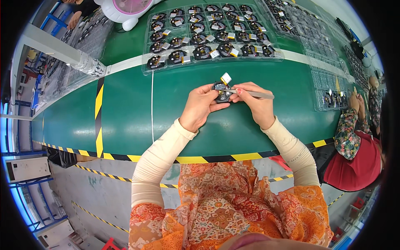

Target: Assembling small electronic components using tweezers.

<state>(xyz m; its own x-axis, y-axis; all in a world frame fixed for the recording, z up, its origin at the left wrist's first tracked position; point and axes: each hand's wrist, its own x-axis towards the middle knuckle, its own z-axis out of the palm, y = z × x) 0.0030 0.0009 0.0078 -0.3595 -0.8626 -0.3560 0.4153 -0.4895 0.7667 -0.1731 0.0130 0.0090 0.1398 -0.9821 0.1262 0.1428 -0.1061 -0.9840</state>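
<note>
My left hand point(202, 103) grips a round black electronic housing point(222, 96) by its left and lower edge, above the green table. A small silvery-white battery pouch point(226, 78) sticks up from the housing's top. Metal tweezers point(259, 95) are pinched in my right hand point(257, 102), their tip reaching over the inside of the housing. Some small parts show in there, one of them yellowish. Whether the tips grip anything is too small to tell. My right fingertips are close to the housing's right edge.
Ahead lies a clear plastic tray point(146, 62) with rows of similar black housings and batteries. More trays point(321, 83) stand to the right, near a co-worker's hands point(357, 102). A white post point(54, 50) rises at the left. Striped tape point(191, 159) lines the table's front edge.
</note>
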